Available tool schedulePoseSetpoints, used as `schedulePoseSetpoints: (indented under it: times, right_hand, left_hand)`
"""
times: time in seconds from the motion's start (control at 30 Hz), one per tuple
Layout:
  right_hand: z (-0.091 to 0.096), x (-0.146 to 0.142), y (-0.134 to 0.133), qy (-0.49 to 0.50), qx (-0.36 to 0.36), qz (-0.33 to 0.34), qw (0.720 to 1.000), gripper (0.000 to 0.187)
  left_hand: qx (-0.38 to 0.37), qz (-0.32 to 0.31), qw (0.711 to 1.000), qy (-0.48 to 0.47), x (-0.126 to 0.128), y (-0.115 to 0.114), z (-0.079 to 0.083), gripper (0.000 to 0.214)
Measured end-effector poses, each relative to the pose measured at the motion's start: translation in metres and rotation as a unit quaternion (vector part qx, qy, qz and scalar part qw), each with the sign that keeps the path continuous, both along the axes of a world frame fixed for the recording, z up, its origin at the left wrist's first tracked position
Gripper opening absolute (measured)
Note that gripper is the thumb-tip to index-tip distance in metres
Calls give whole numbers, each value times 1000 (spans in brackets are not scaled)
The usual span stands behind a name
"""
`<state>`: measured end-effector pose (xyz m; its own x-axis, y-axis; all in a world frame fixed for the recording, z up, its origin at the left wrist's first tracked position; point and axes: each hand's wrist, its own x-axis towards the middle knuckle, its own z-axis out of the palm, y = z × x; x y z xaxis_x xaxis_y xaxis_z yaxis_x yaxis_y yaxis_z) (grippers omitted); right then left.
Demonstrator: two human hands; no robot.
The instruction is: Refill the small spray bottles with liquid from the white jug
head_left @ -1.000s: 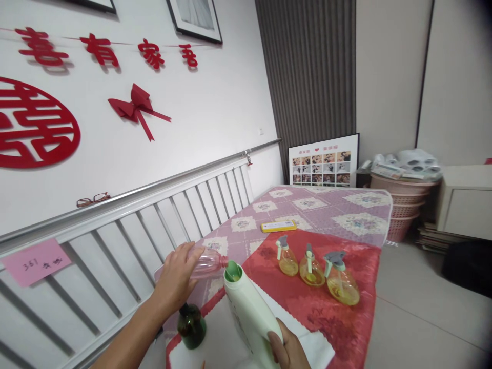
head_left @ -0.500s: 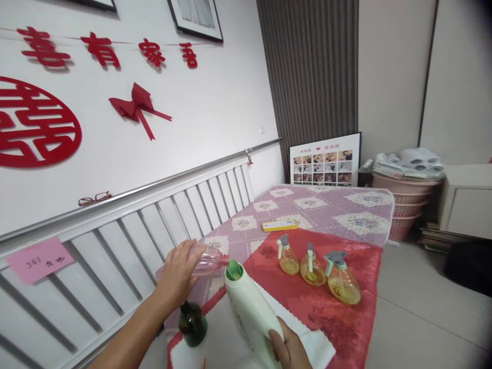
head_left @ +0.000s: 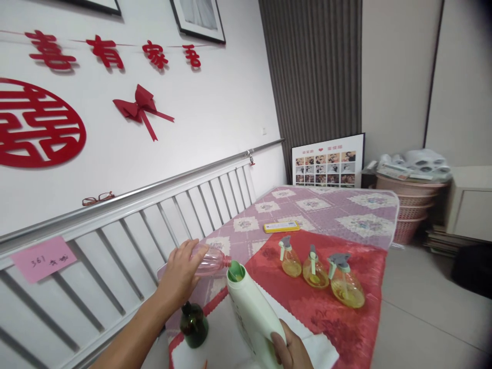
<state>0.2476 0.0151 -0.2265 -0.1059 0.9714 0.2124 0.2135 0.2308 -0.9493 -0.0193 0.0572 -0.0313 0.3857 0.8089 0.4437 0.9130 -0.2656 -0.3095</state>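
Observation:
My left hand (head_left: 183, 270) is closed around a clear pink bottle (head_left: 210, 260), tipped on its side with its neck pointing right. That neck meets the green inner mouth of a pale green bottle (head_left: 251, 312). My right hand (head_left: 290, 346) grips the pale green bottle near its lower end, holding it tilted toward the pink one. Below my left wrist, a dark green bottle (head_left: 194, 325) stands on a white cloth (head_left: 223, 353). Whether liquid passes between the two held bottles, I cannot make out.
Three spray bottles with yellow liquid (head_left: 315, 271) stand on a red cloth (head_left: 326, 328) to the right. Behind them lies a yellow flat box (head_left: 281, 227) on the patterned tablecloth (head_left: 313, 204). A white railing (head_left: 154, 220) runs along the left. Pink baskets (head_left: 409, 210) are stacked beyond the table.
The view has shifted slightly, so everything sits a little further right and lower. Both hands keep their bottles in the same mouth-to-mouth position.

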Motion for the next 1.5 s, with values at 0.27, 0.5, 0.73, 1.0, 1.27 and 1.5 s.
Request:
schedulePoseSetpoints:
  times: [0.27, 0.5, 0.73, 1.0, 1.27, 1.5]
  right_hand:
    - [-5, 0, 1, 0, 1, -9, 1000, 61]
    - [0, 0, 0, -6, 5, -13, 1000, 62]
    - [1, 0, 0, -20, 4, -13, 1000, 67]
    - [6, -1, -2, -13, 3, -31, 999, 67]
    - [0, -1, 0, -14, -5, -17, 1000, 68]
    - [-2, 0, 2, -16, -1, -10, 1000, 65]
  left_hand:
    - [3, 1, 1000, 7, 2, 0, 1, 71]
    - [3, 0, 1000, 3, 4, -2, 3, 71]
    - [6, 9, 1000, 4, 9, -6, 8, 71]
    - [6, 9, 1000, 17, 10, -6, 9, 70]
    - [10, 18, 999, 28, 12, -7, 12, 69]
    - [8, 16, 1000, 23, 11, -7, 11, 68]
